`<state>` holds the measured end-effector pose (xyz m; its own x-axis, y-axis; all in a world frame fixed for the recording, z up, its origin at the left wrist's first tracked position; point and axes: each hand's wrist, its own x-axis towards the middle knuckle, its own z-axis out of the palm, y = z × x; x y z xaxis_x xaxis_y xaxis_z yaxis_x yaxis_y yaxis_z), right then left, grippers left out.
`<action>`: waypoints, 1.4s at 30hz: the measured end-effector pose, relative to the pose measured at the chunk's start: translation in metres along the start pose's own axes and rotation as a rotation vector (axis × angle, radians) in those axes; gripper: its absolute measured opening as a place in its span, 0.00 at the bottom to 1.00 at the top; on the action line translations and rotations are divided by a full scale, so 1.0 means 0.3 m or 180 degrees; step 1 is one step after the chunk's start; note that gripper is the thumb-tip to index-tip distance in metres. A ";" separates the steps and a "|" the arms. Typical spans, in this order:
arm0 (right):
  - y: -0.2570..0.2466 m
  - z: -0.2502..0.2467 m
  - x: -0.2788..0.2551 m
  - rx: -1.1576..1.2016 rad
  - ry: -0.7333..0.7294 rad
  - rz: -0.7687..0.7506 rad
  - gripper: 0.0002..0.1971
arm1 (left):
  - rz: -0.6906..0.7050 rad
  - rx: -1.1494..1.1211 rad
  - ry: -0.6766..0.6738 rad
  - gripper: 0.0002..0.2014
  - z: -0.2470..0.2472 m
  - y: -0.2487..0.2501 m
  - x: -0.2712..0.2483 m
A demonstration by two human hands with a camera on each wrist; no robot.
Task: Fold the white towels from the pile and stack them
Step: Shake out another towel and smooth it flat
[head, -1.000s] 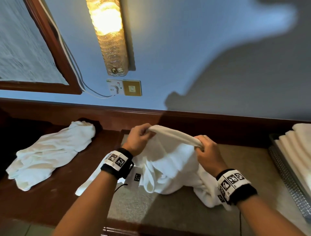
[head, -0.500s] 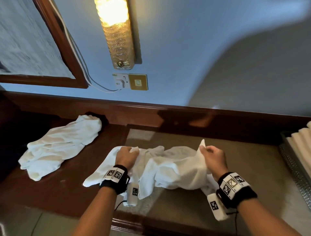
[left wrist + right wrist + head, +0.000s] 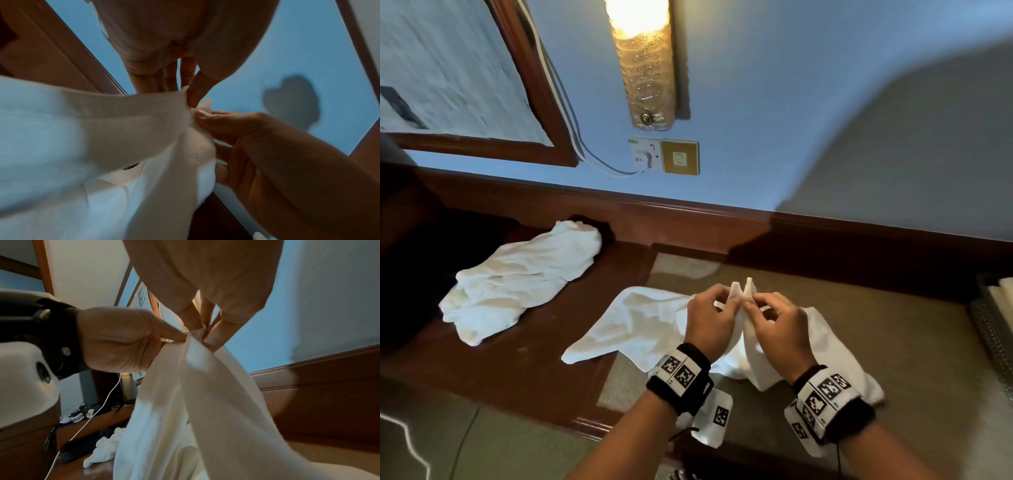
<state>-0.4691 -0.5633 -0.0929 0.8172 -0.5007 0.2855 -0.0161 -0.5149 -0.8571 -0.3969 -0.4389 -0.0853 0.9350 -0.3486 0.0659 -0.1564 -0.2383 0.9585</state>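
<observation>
Pinched between thumb and fingertips of the left hand and the right hand are two corners of a white towel, brought together so that they touch and stand up just above the fingers. The remaining fingers of both hands are loosely curled; in the left wrist view the right hand is seen pressing the cloth from the side, and in the right wrist view the left hand is seen doing the same. The rest of the towel is draped down from the pinch onto a beige mat and spreads leftward onto the dark wooden counter. How many layers are held cannot be made out, since the folds are hidden behind the hands. A second crumpled towel pile is lying on the counter, well apart to the left. At the right edge a stack of folded towels in a perforated metal tray is cut off by the frame. A lit wall lamp and a switch plate are noted on the wall behind.
</observation>
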 end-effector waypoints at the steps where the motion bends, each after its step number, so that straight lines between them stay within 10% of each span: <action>1: -0.001 -0.002 -0.001 -0.0044 0.0003 -0.0032 0.04 | 0.0018 0.0010 0.0027 0.06 0.000 -0.001 0.001; 11: 0.010 -0.045 0.007 0.0002 -0.0091 -0.0060 0.06 | -0.0167 -0.0542 -0.0677 0.12 -0.012 0.024 0.040; 23: -0.086 -0.184 0.150 0.0767 -0.0761 -0.0152 0.09 | 0.0797 0.0540 -0.1970 0.17 -0.105 0.250 0.265; 30: -0.187 -0.173 0.141 0.0884 -0.0185 0.0256 0.06 | 0.1304 0.0533 -0.1016 0.28 -0.068 0.313 0.300; 35: -0.229 -0.070 0.164 -0.0160 0.0277 0.0309 0.26 | 0.1538 0.0807 -0.0989 0.23 -0.028 0.436 0.309; 42: -0.252 -0.120 0.226 -0.0193 0.0183 -0.0185 0.10 | 0.1622 0.0777 -0.0687 0.23 -0.106 0.522 0.355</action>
<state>-0.4332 -0.5833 0.0068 0.7835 -0.5069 0.3594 -0.0059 -0.5845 -0.8114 -0.3117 -0.4846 0.0806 0.6413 -0.6435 0.4179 -0.6602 -0.1851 0.7279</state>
